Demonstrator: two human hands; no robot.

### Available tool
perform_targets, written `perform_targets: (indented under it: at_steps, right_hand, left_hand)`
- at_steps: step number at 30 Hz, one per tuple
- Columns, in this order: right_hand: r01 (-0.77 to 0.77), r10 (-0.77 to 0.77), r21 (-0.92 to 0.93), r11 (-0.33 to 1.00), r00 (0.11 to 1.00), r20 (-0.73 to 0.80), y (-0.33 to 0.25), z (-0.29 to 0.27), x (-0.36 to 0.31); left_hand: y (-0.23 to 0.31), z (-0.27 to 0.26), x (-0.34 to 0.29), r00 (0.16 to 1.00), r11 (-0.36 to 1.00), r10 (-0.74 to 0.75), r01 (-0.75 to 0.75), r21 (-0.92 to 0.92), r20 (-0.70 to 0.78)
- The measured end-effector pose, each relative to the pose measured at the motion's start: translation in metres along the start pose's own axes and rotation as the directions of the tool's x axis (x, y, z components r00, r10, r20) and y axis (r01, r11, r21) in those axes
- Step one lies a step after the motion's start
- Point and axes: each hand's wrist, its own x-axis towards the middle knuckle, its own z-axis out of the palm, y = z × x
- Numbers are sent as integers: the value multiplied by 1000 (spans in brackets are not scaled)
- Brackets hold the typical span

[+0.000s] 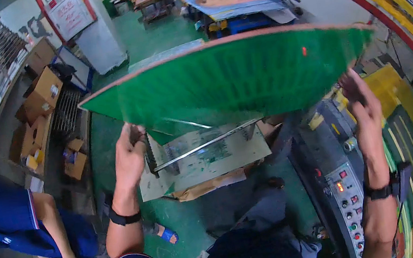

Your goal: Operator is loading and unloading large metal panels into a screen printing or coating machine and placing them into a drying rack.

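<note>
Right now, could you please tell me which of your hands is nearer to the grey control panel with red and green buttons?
Right. The right hand grips the large green sheet's edge directly above the control panel; the left hand holds the sheet's opposite side, far across.

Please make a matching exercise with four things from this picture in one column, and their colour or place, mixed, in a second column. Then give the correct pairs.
Things:
1. large sheet held by left hand and right hand
2. cardboard boxes
3. control panel
4. co-worker's sleeve

Colour or place:
A. blue, at the left edge
B. green, raised in front of the person
C. brown, on the shelves at upper left
D. grey with buttons, at lower right

Pairs: 1-B, 2-C, 3-D, 4-A
</note>
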Motion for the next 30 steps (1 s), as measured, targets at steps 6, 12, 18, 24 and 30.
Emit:
perform_targets:
  at_steps: [6,12,18,24,30]
  right_hand:
    - [4,-9,25,1000,978,209,21,85,94]
    - [-23,27,-23,999,980,198,71,136,133]
    - [-100,93,12,995,954,285,79,161,142]
    - [-108,80,82,991,953,291,89,177,143]
    - [-130,108,59,990,951,289,80,167,150]
  left_hand:
    - [-39,-42,57,988,990,-140,142,23,-66]
    - [-83,-56,89,976,971,-209,215,105,-64]
    - [-103,-59,98,964,969,-234,242,47,-124]
    - [-108,-65,104,956,951,-276,287,118,-101]
    - [-105,-57,110,973,976,-198,207,69,-115]
